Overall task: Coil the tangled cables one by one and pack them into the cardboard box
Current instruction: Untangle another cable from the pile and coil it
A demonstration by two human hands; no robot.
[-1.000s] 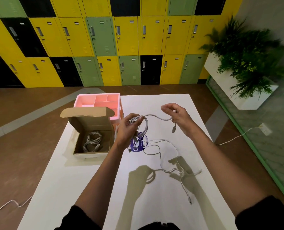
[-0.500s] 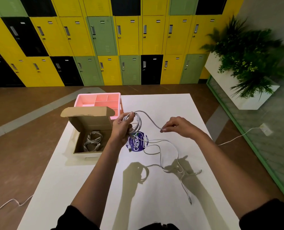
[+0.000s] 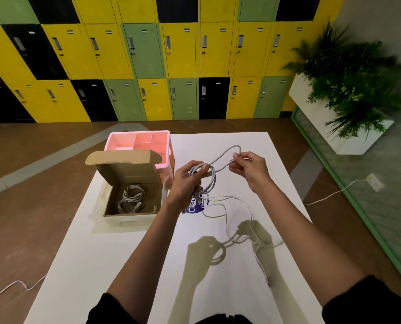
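Item: grey cable (image 3: 210, 181), held above surface (image 3: 101, 265) centre; left hand (image 3: 186, 183) grip curls round coiled loops; right hand (image 3: 251, 168) grip pinches free loop. We judge it light, limp, springy; we take hold at loop crossing. Destination: cardboard box (image 3: 129, 215), near left edge.

Yellow, green and black metal lockers (image 3: 148, 54) fill the top. A bushy green plant (image 3: 349, 76) in a white box (image 3: 311, 101) stands at upper right. A pink plastic tray with sections (image 3: 138, 141) sits mid-frame on the white table (image 3: 96, 265). A round purple sticker (image 3: 193, 208) lies near the middle.
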